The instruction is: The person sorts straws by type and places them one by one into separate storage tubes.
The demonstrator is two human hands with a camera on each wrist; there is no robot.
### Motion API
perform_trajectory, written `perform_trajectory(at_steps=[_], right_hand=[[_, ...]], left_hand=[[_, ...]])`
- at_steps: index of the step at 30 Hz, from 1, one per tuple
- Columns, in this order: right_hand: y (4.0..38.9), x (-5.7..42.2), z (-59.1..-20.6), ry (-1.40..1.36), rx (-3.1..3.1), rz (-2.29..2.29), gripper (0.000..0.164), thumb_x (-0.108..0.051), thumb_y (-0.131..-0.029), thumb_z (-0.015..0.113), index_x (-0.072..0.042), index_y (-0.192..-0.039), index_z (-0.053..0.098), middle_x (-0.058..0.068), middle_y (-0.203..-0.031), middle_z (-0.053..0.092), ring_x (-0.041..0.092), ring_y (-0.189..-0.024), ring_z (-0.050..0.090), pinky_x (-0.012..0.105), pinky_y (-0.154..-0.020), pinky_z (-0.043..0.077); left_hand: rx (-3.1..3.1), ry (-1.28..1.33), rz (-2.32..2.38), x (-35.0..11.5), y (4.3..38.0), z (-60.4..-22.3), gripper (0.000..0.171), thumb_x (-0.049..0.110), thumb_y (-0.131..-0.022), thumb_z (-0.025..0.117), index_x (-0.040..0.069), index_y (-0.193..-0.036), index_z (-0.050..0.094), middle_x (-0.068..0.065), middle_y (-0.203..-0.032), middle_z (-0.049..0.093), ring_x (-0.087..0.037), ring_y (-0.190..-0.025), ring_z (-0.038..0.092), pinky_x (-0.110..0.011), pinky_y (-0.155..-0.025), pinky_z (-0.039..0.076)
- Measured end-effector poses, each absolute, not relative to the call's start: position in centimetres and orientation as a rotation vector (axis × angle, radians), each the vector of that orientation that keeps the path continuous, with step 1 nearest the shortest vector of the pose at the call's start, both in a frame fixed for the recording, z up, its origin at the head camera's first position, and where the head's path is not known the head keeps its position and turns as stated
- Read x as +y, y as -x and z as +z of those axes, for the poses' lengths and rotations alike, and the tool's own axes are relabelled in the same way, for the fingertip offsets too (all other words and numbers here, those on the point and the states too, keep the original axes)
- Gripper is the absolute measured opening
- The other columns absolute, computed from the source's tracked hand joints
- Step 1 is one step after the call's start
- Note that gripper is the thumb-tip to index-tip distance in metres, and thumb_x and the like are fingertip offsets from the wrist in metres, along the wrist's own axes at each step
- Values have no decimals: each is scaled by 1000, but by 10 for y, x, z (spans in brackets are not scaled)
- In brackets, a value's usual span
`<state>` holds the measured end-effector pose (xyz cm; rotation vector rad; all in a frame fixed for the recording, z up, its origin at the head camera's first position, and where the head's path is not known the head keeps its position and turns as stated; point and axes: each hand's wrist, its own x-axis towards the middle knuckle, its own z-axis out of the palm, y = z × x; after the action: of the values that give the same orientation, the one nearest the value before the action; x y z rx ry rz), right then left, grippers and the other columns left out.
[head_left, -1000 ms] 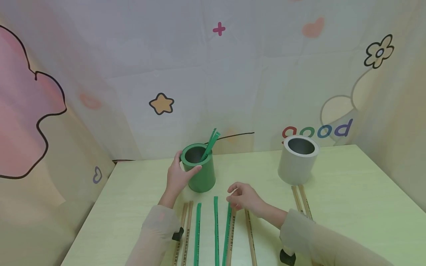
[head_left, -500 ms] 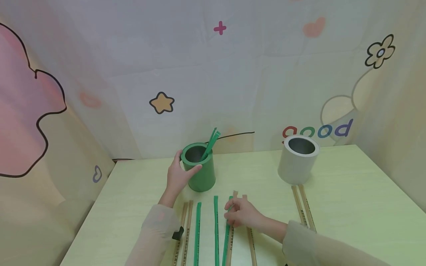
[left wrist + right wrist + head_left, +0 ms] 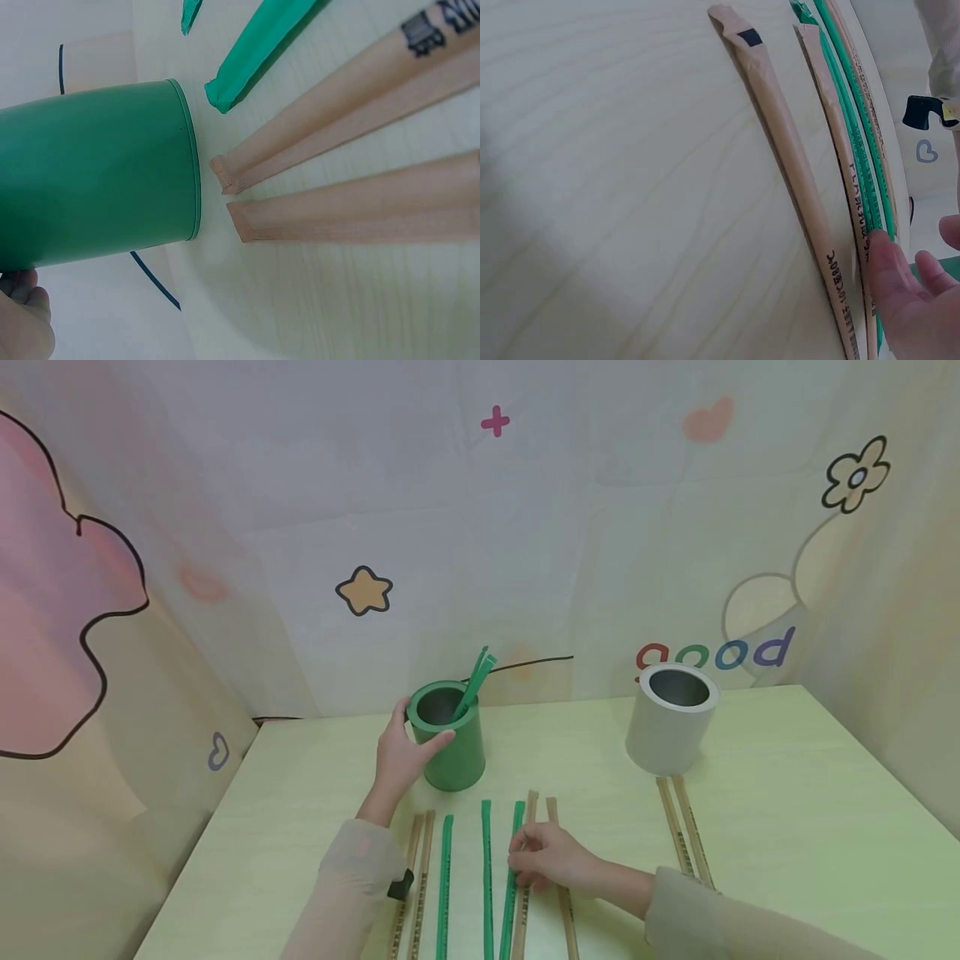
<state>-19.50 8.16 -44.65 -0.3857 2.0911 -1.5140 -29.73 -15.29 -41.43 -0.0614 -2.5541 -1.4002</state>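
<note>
My left hand (image 3: 399, 762) grips the green round holder (image 3: 459, 758), thumb on its near side by the rim, fingers round the left. Green paper-wrapped straws (image 3: 477, 683) lean out of it. My right hand (image 3: 561, 862) is low over the row of straws, fingers bent. Its thumb touches a green straw (image 3: 864, 180) in the right wrist view; whether the fingers pinch it is unclear. A brown wrapped straw (image 3: 837, 112) lies close alongside, partly under the hand. Another brown straw (image 3: 791, 157) lies to its right in the head view.
Two more green straws (image 3: 487, 868) and two brown straws (image 3: 422, 885) lie left of my right hand. A light grey round holder (image 3: 667, 739) stands back right, with two brown straws (image 3: 686, 827) before it. A printed cloth (image 3: 540, 552) hangs behind the table.
My right hand has moved down toward the near side along the straws, uncovering the far ends of the green and brown ones. My left hand and the green holder have stayed put.
</note>
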Motion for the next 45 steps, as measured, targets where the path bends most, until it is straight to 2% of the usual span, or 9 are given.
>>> perform_trajectory(at_steps=[10,17,26,34,39,45], right_hand=[[195,86,-441,473,2166,-1348,13,-16,-82,59,-4,-84,54,8,-71,61,15,-53,58,27,-46,47],[202,82,-439,450,2331,-1207,12,-13,-81,61,-5,-76,54,6,-60,57,10,-42,52,23,-39,44],[204,73,-443,454,2492,-1142,10,-9,-77,63,-6,-76,54,2,-50,52,7,-34,43,19,-36,40],[208,64,-448,519,2553,-1099,12,-9,-76,64,-4,-82,55,-3,-49,48,6,-35,38,15,-36,32],[210,58,-455,569,2623,-1107,17,-8,-73,66,-3,-81,53,-4,-52,44,6,-41,38,18,-39,32],[210,52,-458,503,2719,-1016,22,-12,-71,69,-6,-80,50,-4,-56,41,8,-47,35,20,-42,28]], left_hand=[[-2561,53,-1392,-153,296,-412,98,64,-62,65,16,-137,24,-7,-140,35,-24,-130,30,-50,-102,28],[-2569,47,-1393,-153,298,-412,100,65,-62,64,15,-138,23,-6,-141,34,-24,-131,29,-50,-102,28],[-2572,46,-1391,-153,299,-413,100,66,-61,63,17,-138,23,-6,-141,33,-24,-131,29,-50,-102,28],[-2562,57,-1374,-153,300,-417,99,66,-62,63,16,-138,24,-6,-140,35,-24,-130,30,-50,-102,29],[-2556,60,-1379,-153,299,-417,99,65,-62,63,15,-138,24,-6,-140,35,-24,-130,30,-50,-102,29],[-2556,54,-1393,-152,297,-414,98,63,-63,64,15,-138,24,-6,-140,35,-24,-130,30,-51,-102,28]])
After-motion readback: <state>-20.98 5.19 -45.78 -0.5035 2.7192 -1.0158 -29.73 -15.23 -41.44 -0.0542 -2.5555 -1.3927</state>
